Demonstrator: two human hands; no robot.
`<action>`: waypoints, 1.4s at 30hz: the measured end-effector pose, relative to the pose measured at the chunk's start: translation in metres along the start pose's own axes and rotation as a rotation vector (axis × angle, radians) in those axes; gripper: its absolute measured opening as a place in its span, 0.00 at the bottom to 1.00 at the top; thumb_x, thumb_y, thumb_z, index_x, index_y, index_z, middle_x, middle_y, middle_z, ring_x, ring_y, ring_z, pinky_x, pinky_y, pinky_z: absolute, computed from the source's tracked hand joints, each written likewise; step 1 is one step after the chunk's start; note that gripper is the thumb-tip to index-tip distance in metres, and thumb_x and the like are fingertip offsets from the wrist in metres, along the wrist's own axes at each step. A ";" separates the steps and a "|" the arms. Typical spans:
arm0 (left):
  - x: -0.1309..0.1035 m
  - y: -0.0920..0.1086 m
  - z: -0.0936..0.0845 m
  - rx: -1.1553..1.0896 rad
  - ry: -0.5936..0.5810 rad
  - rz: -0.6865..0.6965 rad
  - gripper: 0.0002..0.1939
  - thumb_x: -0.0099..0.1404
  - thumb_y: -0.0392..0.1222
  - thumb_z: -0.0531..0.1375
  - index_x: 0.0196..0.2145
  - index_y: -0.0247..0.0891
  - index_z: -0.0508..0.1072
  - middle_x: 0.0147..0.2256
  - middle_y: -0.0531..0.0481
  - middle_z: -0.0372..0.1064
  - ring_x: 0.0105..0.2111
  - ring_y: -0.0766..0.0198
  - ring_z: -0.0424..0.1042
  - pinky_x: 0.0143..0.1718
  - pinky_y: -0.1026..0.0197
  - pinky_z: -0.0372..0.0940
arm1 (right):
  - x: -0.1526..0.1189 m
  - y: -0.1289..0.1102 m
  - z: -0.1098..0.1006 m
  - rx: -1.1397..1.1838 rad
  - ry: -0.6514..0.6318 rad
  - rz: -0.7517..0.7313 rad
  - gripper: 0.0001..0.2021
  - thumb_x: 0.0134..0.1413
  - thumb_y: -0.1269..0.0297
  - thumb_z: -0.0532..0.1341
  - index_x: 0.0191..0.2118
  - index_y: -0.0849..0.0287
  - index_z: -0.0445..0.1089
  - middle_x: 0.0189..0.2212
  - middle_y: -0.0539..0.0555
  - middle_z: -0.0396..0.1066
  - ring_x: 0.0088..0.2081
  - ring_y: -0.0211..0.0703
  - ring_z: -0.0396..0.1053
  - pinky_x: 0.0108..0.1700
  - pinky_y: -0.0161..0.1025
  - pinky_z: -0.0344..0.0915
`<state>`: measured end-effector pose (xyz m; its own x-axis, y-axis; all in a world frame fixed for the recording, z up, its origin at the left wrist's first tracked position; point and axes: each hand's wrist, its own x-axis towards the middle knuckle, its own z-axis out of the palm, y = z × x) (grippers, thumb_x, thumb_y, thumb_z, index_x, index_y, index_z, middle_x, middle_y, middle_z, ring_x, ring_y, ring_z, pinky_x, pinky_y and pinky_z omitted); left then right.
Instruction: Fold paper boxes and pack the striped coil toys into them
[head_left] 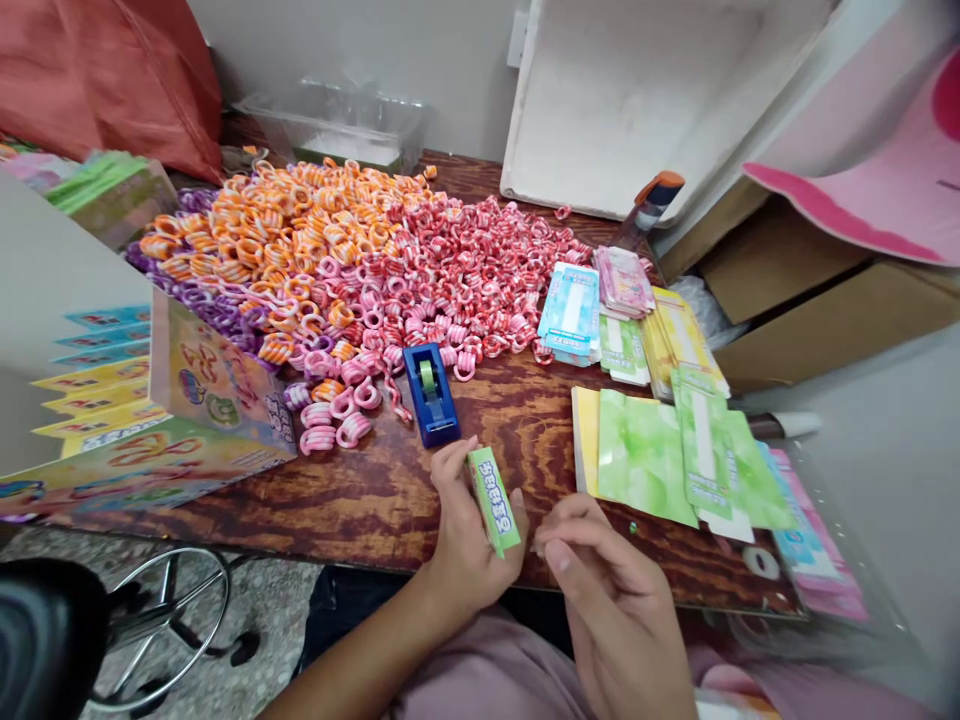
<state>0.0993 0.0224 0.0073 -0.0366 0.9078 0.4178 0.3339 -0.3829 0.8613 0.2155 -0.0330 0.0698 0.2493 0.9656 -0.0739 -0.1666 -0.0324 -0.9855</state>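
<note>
My left hand is wrapped round a small green box with white and purple lettering, near the table's front edge. Just right of it, my right hand has its thumb and fingertips drawn together; whatever they may hold is too small to name. A blue tape dispenser with a greenish roll stands beyond my left hand. Behind it spreads a large heap of coiled rings, orange, red and purple, with pink ones at its near edge.
An open display carton holding blue and yellow packs stands at left. Flat green sheets, blue cards and yellow cards lie at right. A clear plastic tray, a bottle and a white panel are behind.
</note>
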 end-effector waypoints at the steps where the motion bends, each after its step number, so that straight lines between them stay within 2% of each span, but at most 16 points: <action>1: 0.000 0.000 0.000 0.008 0.015 -0.008 0.34 0.68 0.37 0.61 0.66 0.43 0.52 0.56 0.37 0.58 0.59 0.47 0.63 0.60 0.41 0.64 | -0.001 -0.002 0.001 -0.006 -0.016 0.008 0.04 0.62 0.62 0.69 0.35 0.54 0.80 0.38 0.54 0.71 0.35 0.38 0.70 0.37 0.34 0.70; 3: 0.000 0.000 0.001 0.013 0.034 -0.016 0.33 0.69 0.37 0.61 0.66 0.43 0.51 0.56 0.37 0.58 0.58 0.48 0.64 0.59 0.42 0.65 | -0.003 -0.005 0.001 -0.025 -0.048 0.055 0.05 0.64 0.62 0.68 0.37 0.55 0.81 0.37 0.54 0.73 0.29 0.36 0.70 0.31 0.33 0.69; 5: 0.000 -0.002 0.002 0.013 0.038 -0.018 0.33 0.69 0.37 0.61 0.66 0.43 0.51 0.56 0.37 0.57 0.58 0.48 0.63 0.60 0.41 0.65 | -0.005 -0.006 0.001 -0.054 -0.066 0.099 0.06 0.65 0.61 0.67 0.38 0.55 0.81 0.30 0.53 0.74 0.22 0.33 0.67 0.24 0.30 0.64; 7: -0.001 -0.003 0.002 0.016 0.036 -0.006 0.34 0.68 0.37 0.61 0.66 0.43 0.52 0.56 0.37 0.57 0.59 0.48 0.62 0.61 0.41 0.64 | -0.006 -0.007 0.002 -0.084 -0.069 0.116 0.07 0.65 0.60 0.67 0.37 0.56 0.82 0.26 0.51 0.73 0.19 0.31 0.65 0.21 0.29 0.61; 12: -0.003 -0.004 0.003 0.022 0.037 0.036 0.35 0.68 0.38 0.62 0.67 0.44 0.51 0.56 0.38 0.56 0.59 0.47 0.62 0.61 0.39 0.65 | -0.007 -0.010 0.009 -0.092 -0.073 0.124 0.07 0.64 0.60 0.68 0.37 0.56 0.81 0.23 0.51 0.74 0.18 0.31 0.65 0.21 0.28 0.62; 14: -0.003 -0.003 0.003 0.015 0.036 0.036 0.35 0.68 0.38 0.62 0.67 0.45 0.51 0.56 0.37 0.56 0.59 0.46 0.62 0.61 0.38 0.65 | -0.008 -0.010 0.013 -0.076 -0.030 0.103 0.05 0.64 0.61 0.68 0.43 0.54 0.79 0.24 0.50 0.75 0.19 0.31 0.66 0.21 0.27 0.63; 16: -0.003 -0.003 0.004 0.011 0.049 0.039 0.35 0.68 0.38 0.62 0.67 0.45 0.51 0.56 0.38 0.56 0.58 0.46 0.63 0.60 0.38 0.66 | -0.009 -0.010 0.018 -0.046 0.025 0.077 0.11 0.63 0.62 0.69 0.50 0.51 0.75 0.25 0.48 0.76 0.19 0.31 0.66 0.20 0.26 0.63; 18: -0.003 -0.004 0.004 0.001 0.059 0.040 0.36 0.68 0.38 0.62 0.68 0.46 0.51 0.55 0.37 0.57 0.57 0.46 0.64 0.59 0.38 0.67 | -0.011 -0.010 0.022 -0.022 0.065 0.055 0.15 0.63 0.62 0.69 0.53 0.49 0.71 0.25 0.46 0.76 0.19 0.30 0.66 0.21 0.25 0.64; 23: -0.004 -0.007 0.006 0.008 0.077 0.055 0.37 0.68 0.41 0.64 0.68 0.45 0.52 0.55 0.36 0.59 0.57 0.44 0.65 0.57 0.37 0.68 | -0.010 -0.010 0.027 -0.030 0.100 0.040 0.16 0.63 0.61 0.69 0.52 0.49 0.67 0.25 0.45 0.76 0.19 0.30 0.66 0.22 0.24 0.64; 26: -0.005 -0.009 0.008 0.046 0.108 0.066 0.38 0.67 0.39 0.65 0.68 0.43 0.52 0.55 0.37 0.59 0.56 0.46 0.65 0.57 0.39 0.68 | -0.008 -0.011 0.029 -0.050 0.121 0.055 0.16 0.62 0.60 0.70 0.52 0.50 0.67 0.24 0.45 0.75 0.19 0.30 0.66 0.22 0.24 0.63; 29: -0.006 -0.010 0.009 0.075 0.125 0.079 0.38 0.67 0.37 0.64 0.69 0.40 0.51 0.55 0.37 0.58 0.56 0.48 0.64 0.57 0.41 0.67 | -0.009 -0.012 0.029 -0.057 0.112 0.092 0.17 0.62 0.59 0.70 0.52 0.51 0.66 0.24 0.45 0.74 0.19 0.30 0.64 0.21 0.25 0.60; 33: -0.006 -0.011 0.010 0.104 0.121 0.095 0.38 0.67 0.38 0.64 0.69 0.39 0.51 0.55 0.37 0.58 0.55 0.48 0.64 0.55 0.42 0.67 | -0.008 -0.012 0.026 -0.079 0.105 0.172 0.18 0.63 0.59 0.70 0.53 0.51 0.65 0.25 0.44 0.72 0.21 0.30 0.62 0.23 0.26 0.58; 35: -0.006 -0.012 0.010 0.098 0.114 0.103 0.38 0.67 0.39 0.63 0.69 0.40 0.51 0.55 0.38 0.58 0.55 0.48 0.64 0.54 0.44 0.67 | -0.004 -0.012 0.022 -0.085 0.059 0.183 0.18 0.64 0.60 0.69 0.53 0.51 0.64 0.25 0.43 0.71 0.21 0.29 0.60 0.23 0.27 0.57; 37: -0.005 -0.012 0.009 0.076 0.102 0.110 0.36 0.68 0.39 0.61 0.68 0.40 0.52 0.54 0.38 0.58 0.55 0.48 0.63 0.54 0.44 0.67 | 0.000 -0.012 0.017 -0.093 -0.023 0.145 0.16 0.65 0.62 0.68 0.53 0.50 0.64 0.24 0.42 0.70 0.20 0.30 0.59 0.22 0.27 0.55; 39: -0.003 -0.013 0.007 0.057 0.081 0.129 0.35 0.68 0.42 0.60 0.68 0.40 0.52 0.54 0.38 0.58 0.55 0.48 0.63 0.55 0.43 0.66 | 0.004 -0.010 0.012 -0.154 -0.086 0.047 0.16 0.66 0.67 0.65 0.55 0.47 0.64 0.25 0.41 0.70 0.22 0.31 0.63 0.24 0.28 0.59; 42: -0.002 -0.014 0.005 0.038 0.029 0.114 0.37 0.68 0.49 0.61 0.69 0.40 0.51 0.56 0.37 0.57 0.56 0.45 0.62 0.58 0.40 0.63 | 0.008 -0.005 0.003 -0.410 -0.155 -0.245 0.17 0.66 0.75 0.62 0.54 0.46 0.69 0.31 0.46 0.74 0.31 0.36 0.71 0.33 0.33 0.68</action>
<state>0.0998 0.0268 -0.0071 -0.0232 0.8530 0.5214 0.3732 -0.4764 0.7961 0.2157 -0.0249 0.0744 0.0839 0.9835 0.1604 0.2760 0.1318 -0.9521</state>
